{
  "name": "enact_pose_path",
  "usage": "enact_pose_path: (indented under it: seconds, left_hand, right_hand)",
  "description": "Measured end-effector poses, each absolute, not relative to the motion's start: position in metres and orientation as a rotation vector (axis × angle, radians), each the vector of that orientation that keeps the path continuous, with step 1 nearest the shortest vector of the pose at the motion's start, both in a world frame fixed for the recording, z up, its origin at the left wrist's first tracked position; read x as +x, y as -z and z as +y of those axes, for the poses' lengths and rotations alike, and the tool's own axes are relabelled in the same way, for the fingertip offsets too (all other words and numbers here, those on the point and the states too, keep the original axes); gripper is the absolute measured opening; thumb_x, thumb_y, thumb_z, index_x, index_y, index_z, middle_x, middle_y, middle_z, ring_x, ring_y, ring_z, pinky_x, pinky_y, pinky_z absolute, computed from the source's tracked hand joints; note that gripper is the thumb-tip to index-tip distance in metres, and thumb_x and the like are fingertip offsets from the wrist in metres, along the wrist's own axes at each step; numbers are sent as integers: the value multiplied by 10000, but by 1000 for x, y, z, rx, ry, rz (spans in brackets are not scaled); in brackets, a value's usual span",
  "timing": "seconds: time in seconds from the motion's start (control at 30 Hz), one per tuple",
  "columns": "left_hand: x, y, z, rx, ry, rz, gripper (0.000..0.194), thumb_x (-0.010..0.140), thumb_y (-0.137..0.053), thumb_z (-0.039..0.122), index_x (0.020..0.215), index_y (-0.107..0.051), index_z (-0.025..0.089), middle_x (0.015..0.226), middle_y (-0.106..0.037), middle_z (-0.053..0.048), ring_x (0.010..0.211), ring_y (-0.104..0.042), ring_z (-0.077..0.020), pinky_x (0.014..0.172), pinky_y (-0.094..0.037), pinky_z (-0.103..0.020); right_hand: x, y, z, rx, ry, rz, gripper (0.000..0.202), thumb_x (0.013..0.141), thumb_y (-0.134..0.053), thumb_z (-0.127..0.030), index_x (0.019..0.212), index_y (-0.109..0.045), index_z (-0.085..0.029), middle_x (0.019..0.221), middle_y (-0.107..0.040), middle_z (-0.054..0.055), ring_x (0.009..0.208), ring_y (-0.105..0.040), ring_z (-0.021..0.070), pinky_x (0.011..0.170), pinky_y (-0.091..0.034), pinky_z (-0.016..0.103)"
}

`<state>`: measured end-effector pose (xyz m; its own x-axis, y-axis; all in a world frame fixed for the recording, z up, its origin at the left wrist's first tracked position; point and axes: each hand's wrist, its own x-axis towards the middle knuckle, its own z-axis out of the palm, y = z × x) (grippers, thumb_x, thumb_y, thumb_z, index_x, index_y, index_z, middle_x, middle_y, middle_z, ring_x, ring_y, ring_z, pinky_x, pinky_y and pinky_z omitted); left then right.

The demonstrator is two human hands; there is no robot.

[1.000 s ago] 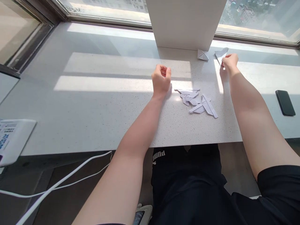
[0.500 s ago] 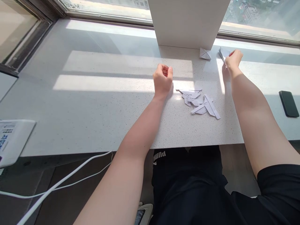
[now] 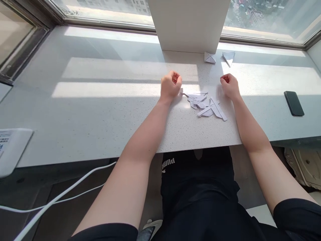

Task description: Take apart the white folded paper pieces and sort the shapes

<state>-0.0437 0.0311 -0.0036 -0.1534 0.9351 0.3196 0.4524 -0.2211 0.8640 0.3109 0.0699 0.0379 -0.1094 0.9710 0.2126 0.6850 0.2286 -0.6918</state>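
Note:
My left hand [image 3: 171, 85] rests on the counter with its fingers curled in and nothing seen in them, just left of a pile of folded white paper pieces [image 3: 208, 104]. To the right of the pile, my right hand [image 3: 230, 86] is also loosely closed and shows nothing inside. Beyond it a folded paper triangle [image 3: 228, 58] points towards me. A square folded paper [image 3: 210, 57] with crossing creases lies left of that triangle, at the foot of a white pillar [image 3: 189, 26].
A black phone [image 3: 294, 103] lies on the pale speckled counter [image 3: 100, 124] at the right. At the left edge is a white box with print [image 3: 15, 147]. White cables [image 3: 62, 192] hang below the counter's front edge. Windows run along the back.
My right hand has let go of the folded paper triangle and come back nearer to me, beside the pile. The triangle now lies by itself. The view has shifted slightly.

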Motion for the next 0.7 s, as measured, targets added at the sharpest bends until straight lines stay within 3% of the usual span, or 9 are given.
enact_pose_path:
  seconds: [0.17, 0.3, 0.4, 0.57, 0.7]
  left_hand:
    - [-49, -8, 11, 1911, -1043, 1531, 274, 1133, -705, 508, 1060, -823, 272, 1105, -883, -131, 1108, -822, -350, 1177, -708, -586]
    - [-51, -9, -9, 2086, -876, 1493, 203, 1086, -749, 451, 1008, -788, 268, 1379, -884, -169, 1362, -776, -399, 1349, -614, -650]
    - [-51, -3, -15, 2092, -869, 1512, 141, 1039, -822, 389, 1012, -747, 273, 1485, -853, -191, 1493, -722, -448, 1386, -576, -709]
    - [-51, 4, -13, 1938, -1044, 1508, 248, 995, -929, 290, 1134, -724, 297, 1314, -845, -130, 1308, -768, -384, 1240, -691, -648]
    - [-48, 6, -10, 1818, -1213, 1435, 203, 1093, -910, 335, 1138, -716, 295, 1117, -785, -88, 1157, -836, -334, 1086, -740, -539]
  right_hand:
    - [289, -52, 31, -1458, -714, -2102, 224, 1142, -721, -316, 1208, -922, -244, 1239, -872, 155, 1128, -778, 350, 1159, -646, 591]
    - [291, -57, 24, -1351, -765, -2244, 294, 1147, -732, -420, 1235, -964, -261, 1301, -888, 169, 1137, -769, 367, 1176, -652, 619]
    - [293, -57, 24, -1328, -776, -2274, 337, 1140, -751, -472, 1296, -972, -270, 1334, -894, 173, 1130, -762, 366, 1173, -659, 625]
    - [289, -60, 19, -1263, -827, -2377, 385, 1115, -779, -488, 1376, -945, -259, 1379, -878, 178, 1122, -774, 350, 1161, -645, 598]
    - [294, -78, 12, -1333, -885, -2454, 419, 1061, -859, -561, 1341, -903, -253, 1285, -874, 174, 1116, -777, 365, 1055, -635, 575]
